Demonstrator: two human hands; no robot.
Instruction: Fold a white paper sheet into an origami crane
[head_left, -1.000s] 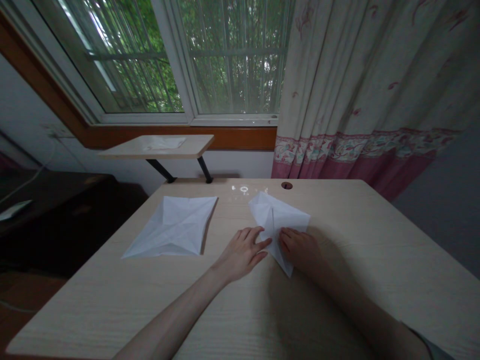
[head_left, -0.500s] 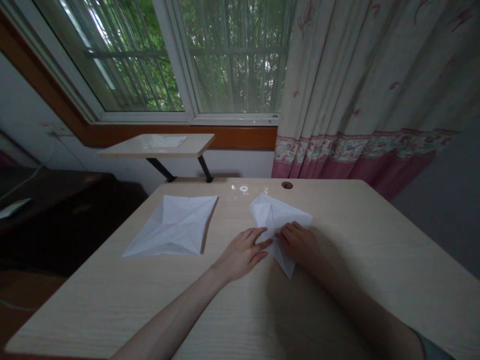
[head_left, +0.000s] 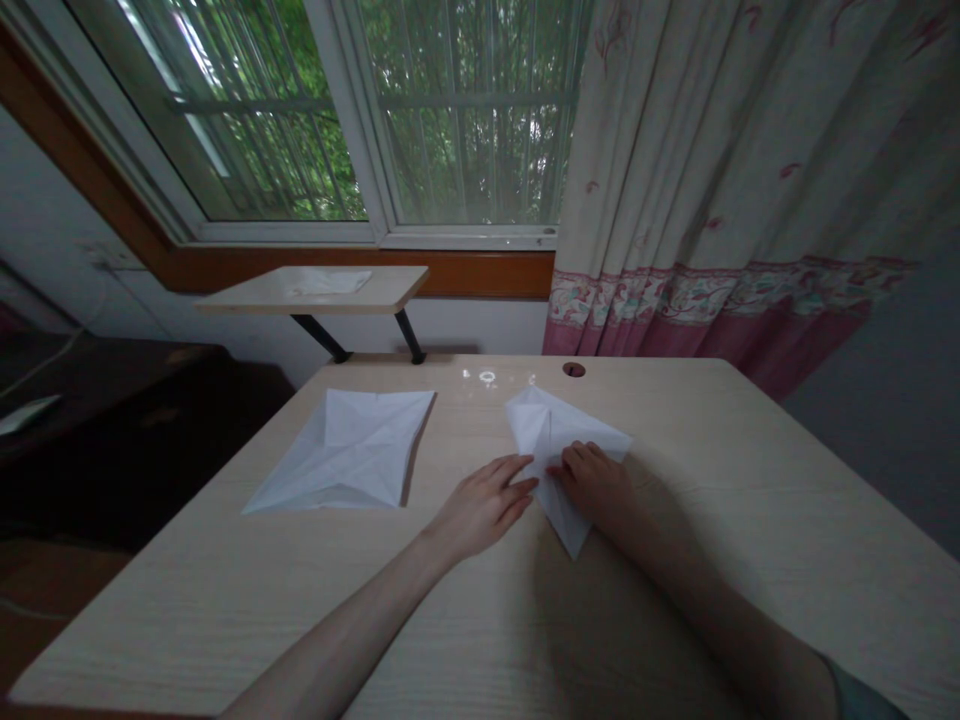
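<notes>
A folded sheet of white paper (head_left: 570, 425) lies on the light wooden desk, with one corner pointing toward me. My left hand (head_left: 487, 500) rests at the paper's left edge, its fingers stretched out and apart and the fingertips touching it. On the right part of the paper, my right hand (head_left: 600, 485) presses down with curled fingers; thumb and fingertips meet near the middle crease, pinching the paper. Some of the folds are hidden under that hand.
A second creased white sheet (head_left: 352, 450) lies at the left of the desk (head_left: 450, 640). Behind it stands a small raised shelf (head_left: 262, 288) with white paper (head_left: 334, 282) on it. A round cable hole (head_left: 574, 370) sits near the back edge, below the curtain (head_left: 675, 200).
The folded paper has turned slightly: its upper and right corners shifted right and its near corner a little left. Both hands have barely moved.
</notes>
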